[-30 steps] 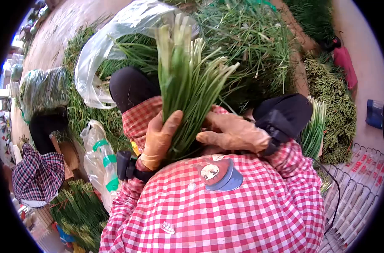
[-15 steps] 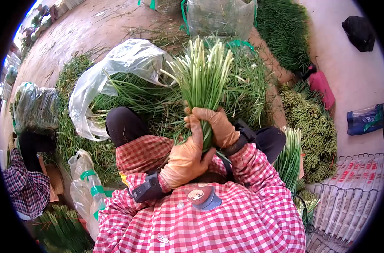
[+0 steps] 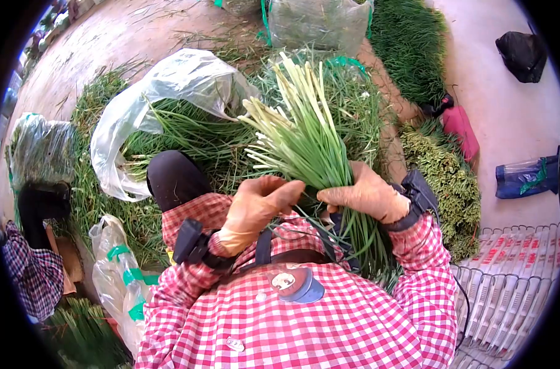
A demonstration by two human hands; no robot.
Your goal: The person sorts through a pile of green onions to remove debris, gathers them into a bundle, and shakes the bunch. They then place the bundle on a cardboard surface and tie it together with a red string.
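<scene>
A bunch of long green stalks (image 3: pixel 320 144) with pale ends leans up and to the left in front of my chest, its green leaves hanging down over my lap. My right hand (image 3: pixel 369 194), in a tan glove, is wrapped round the middle of the bunch. Just left of the bunch is my left hand (image 3: pixel 258 206), also gloved, with thumb and fingertips pressed together. Whether something thin is between those fingertips is too small to tell. More loose green stalks (image 3: pixel 194 132) lie beyond my knee, partly inside a clear plastic bag (image 3: pixel 111 135).
Wrapped bales (image 3: pixel 320 27) stand ahead, another (image 3: pixel 43 150) at left. A co-worker's checked sleeve (image 3: pixel 34 264) shows at far left. Taped plastic (image 3: pixel 117 270) lies left of me. Green heaps (image 3: pixel 443 190), a pink object (image 3: pixel 459 132), a black bag (image 3: pixel 521 55) and white racks (image 3: pixel 507 295) are at right.
The bunch has tilted left and spread, its leaves now hanging lower right. My left hand has let go and moved left; my right hand has moved right with the bunch.
</scene>
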